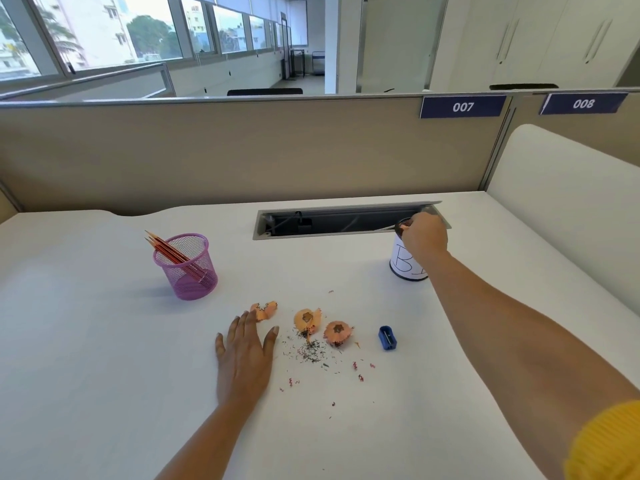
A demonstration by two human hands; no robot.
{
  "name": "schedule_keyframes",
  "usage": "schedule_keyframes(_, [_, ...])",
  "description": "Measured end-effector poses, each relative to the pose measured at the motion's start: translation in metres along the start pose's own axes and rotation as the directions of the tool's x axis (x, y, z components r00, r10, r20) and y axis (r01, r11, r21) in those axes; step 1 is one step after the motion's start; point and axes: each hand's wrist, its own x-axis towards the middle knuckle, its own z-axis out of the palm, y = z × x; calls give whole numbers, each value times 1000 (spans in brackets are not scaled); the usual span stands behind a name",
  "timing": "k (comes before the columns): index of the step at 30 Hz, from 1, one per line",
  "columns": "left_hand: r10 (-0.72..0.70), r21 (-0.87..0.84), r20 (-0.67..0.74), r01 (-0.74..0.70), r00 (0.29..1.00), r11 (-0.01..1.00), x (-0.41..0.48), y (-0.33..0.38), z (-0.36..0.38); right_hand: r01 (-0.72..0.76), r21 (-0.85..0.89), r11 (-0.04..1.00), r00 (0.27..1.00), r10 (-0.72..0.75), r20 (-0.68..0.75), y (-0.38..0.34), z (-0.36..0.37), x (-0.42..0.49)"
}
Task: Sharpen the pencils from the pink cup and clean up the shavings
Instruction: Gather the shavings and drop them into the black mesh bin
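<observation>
Fingers (414, 225) pinch shaving over white bin (403, 263); sharpener (388, 337) well apart.

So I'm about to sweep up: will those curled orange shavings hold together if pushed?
Probably not. The curled shavings look paper-thin with ragged edges, so they would likely crumble or skid rather than slide whole. They seem very light, and a quick swipe may scatter them like the fine flecks already spread over the desk.

Two dark blue signs with white numbers sit on top of the beige partition at about one o'clock: the left sign (462, 106) reads "007", the right sign (583, 103) reads "008". A white container (403, 263) shows a handwritten "B"; further letters are hidden.
</observation>
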Motion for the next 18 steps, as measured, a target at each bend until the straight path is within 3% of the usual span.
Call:
schedule_keyframes(3, [0,4,2,0,1000,1000,0,0,0,68,48,997,996,-65,-69,-4,-6,-8])
schedule_keyframes(5, [-1,13,0,1,1000,1000,0,0,1,185,74,980,974,-173,-144,-12,-11,-26])
schedule_keyframes(7, [-5,12,-1,5,1000,1000,0,0,1,333,130,934,941,-320,-112,-21,-9,-54])
schedule_keyframes(9, [-1,14,-1,1,1000,1000,0,0,0,397,223,890,893,-431,128,-27,-3,-87])
schedule_keyframes(12, [-3,20,1,3,1000,1000,0,0,-1,432,149,889,704,-436,561,-33,8,-129])
schedule_keyframes(14, [-7,13,2,6,1000,1000,0,1,-1,488,33,872,648,-388,655,-33,15,-143])
schedule_keyframes(18, [-6,11,1,6,1000,1000,-1,2,-2,508,-34,860,657,-362,661,-27,31,-150])
